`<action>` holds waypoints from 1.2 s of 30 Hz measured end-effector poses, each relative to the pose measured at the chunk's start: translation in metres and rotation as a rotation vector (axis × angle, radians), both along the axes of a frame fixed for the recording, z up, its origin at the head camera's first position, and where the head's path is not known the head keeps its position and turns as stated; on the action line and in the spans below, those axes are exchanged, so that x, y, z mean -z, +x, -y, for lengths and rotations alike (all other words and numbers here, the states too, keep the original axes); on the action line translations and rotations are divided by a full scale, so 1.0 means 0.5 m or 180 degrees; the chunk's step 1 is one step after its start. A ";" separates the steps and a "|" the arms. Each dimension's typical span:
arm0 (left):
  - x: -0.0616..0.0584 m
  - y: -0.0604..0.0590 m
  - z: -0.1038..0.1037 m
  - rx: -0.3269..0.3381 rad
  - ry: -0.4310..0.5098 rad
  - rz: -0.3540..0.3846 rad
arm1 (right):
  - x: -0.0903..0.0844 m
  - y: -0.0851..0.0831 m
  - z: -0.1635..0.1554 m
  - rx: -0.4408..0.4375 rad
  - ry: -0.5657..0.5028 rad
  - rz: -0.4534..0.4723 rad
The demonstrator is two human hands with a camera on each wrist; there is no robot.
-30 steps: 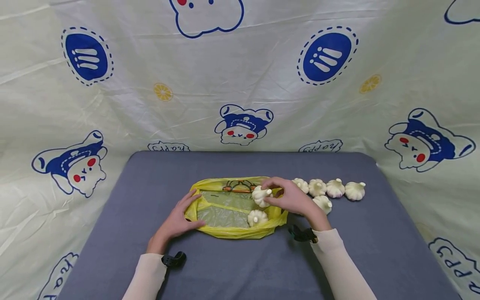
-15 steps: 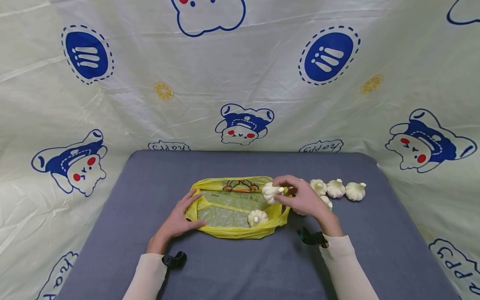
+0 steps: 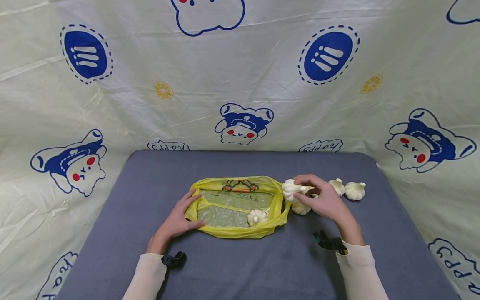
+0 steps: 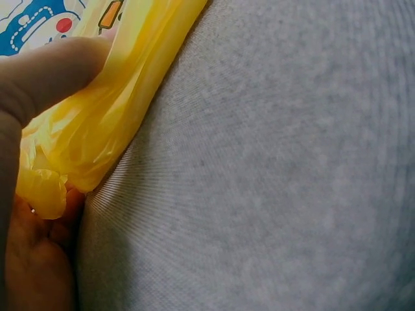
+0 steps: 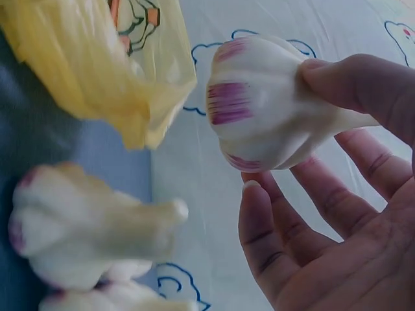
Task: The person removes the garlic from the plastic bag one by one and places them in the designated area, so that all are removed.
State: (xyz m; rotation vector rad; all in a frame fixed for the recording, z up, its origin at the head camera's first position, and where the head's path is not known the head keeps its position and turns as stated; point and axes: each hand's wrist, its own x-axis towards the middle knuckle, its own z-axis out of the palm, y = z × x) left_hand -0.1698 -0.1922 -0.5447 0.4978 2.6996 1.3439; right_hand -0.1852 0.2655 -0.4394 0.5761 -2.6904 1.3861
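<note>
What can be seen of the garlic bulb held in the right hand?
The garlic bulb is whole and unpeeled, with white papery skin streaked purple on its ribs and a short pale stem. The right hand pinches it at the stem end between thumb and fingertips, bulb tipped sideways and lifted off the grey table. It sits just right of the yellow plastic bag, outside the opening, above another bulb lying on the table. Whether it touches the bag cannot be told.
</note>
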 end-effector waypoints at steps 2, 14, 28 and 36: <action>0.000 0.000 0.000 -0.0004 -0.0001 -0.0011 | 0.002 0.007 -0.010 0.0051 -0.0008 -0.0057; -0.002 -0.001 0.000 -0.0013 -0.0004 -0.0052 | 0.009 0.040 -0.064 0.0350 -0.0141 -0.0256; 0.000 0.000 -0.002 -0.0041 0.0007 -0.0028 | 0.024 0.059 -0.143 0.0806 -0.0202 -0.0400; 0.002 0.000 -0.001 -0.0043 0.0039 -0.0030 | 0.052 0.066 -0.183 0.1071 -0.0172 -0.0453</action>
